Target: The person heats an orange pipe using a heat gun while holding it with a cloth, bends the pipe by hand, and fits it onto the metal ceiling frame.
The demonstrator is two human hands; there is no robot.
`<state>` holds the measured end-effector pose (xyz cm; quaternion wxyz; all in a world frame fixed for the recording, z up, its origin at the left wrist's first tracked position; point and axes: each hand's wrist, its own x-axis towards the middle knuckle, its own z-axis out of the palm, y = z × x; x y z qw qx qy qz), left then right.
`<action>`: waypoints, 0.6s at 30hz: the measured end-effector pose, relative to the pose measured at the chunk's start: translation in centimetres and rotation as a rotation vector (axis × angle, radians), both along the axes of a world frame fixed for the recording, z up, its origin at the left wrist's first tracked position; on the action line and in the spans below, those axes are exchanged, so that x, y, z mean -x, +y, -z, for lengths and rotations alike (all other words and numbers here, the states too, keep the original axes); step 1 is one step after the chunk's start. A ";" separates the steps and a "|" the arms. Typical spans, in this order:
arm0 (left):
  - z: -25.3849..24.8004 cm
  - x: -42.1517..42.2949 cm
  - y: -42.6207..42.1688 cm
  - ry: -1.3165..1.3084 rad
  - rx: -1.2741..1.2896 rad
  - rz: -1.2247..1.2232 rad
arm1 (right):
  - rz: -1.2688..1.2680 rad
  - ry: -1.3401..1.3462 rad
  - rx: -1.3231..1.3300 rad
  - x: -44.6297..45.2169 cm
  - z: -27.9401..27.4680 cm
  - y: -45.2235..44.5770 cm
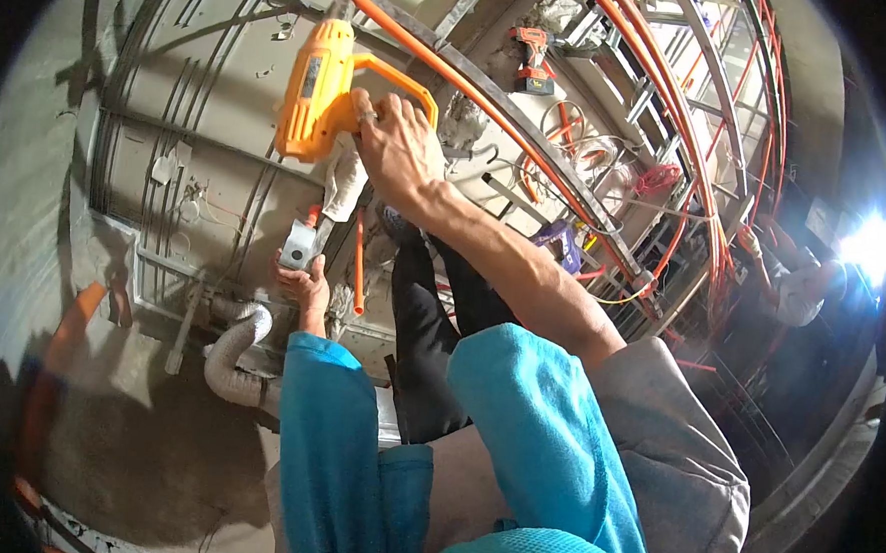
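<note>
My right hand (398, 144) is wrapped round the grip of a yellow heat gun or similar power tool (316, 90), held at the upper left of the view. Below it, my left hand (305, 287) is closed on a small grey metal bracket (297, 245) with a round hole. A white cloth-like wrapping (345, 179) hangs between the tool and the bracket. Beside it an orange tube (360, 262) stands out. Exactly where the tool's front end points is hard to make out.
Orange pipes (454, 72) and metal rails cross the upper view. A red cordless drill (531, 61) and a purple tool (559, 245) lie among cables. A flexible duct (233, 356) is at lower left. Another person (798, 290) is at far right near a bright lamp (877, 245).
</note>
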<state>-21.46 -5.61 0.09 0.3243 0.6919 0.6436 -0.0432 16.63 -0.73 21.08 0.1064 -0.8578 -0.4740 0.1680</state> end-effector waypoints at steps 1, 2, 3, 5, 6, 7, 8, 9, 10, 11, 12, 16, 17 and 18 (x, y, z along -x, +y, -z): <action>-0.2 -0.3 -0.1 -0.004 0.001 0.007 | 0.006 0.023 0.020 0.1 -0.6 -1.0; -0.4 -0.4 -0.1 0.038 0.014 -0.006 | 0.019 0.086 0.114 0.1 -1.2 -2.0; -0.5 -0.5 -0.1 0.080 0.027 -0.019 | 0.049 0.102 0.081 0.4 -1.2 -3.1; 1.2 0.6 -0.6 0.139 0.083 -0.038 | 0.095 0.109 0.106 1.0 -1.7 -5.3; 2.3 1.6 -0.9 0.109 0.061 -0.009 | 0.101 0.108 0.111 1.2 -1.9 -6.4; 2.6 1.8 -0.8 0.149 0.082 -0.009 | 0.124 0.141 0.112 1.3 -2.2 -7.4; 2.8 2.0 -0.8 0.190 0.105 -0.008 | 0.144 0.172 0.108 1.2 -2.5 -8.2; 2.2 1.5 -0.6 0.189 0.104 -0.006 | 0.146 0.171 0.108 1.2 -2.9 -8.9; 1.2 1.0 -0.3 0.145 0.100 -0.004 | 0.170 0.216 0.110 1.0 -3.4 -9.7; 0.3 0.4 0.0 0.103 0.095 -0.006 | 0.188 0.262 0.112 0.7 -3.9 -10.4; 0.9 0.6 -0.1 0.100 0.092 -0.014 | 0.186 0.301 0.177 -0.1 -5.3 -10.5; 2.7 1.9 -0.7 0.105 0.011 0.016 | 0.189 0.416 -0.001 -4.2 -7.6 -13.4; 2.6 1.8 -0.9 0.167 -0.006 0.054 | 0.187 0.416 0.011 -5.7 -8.6 -13.4; 2.7 1.5 -1.3 0.157 -0.017 0.015 | 0.185 0.416 0.024 -7.2 -9.6 -13.5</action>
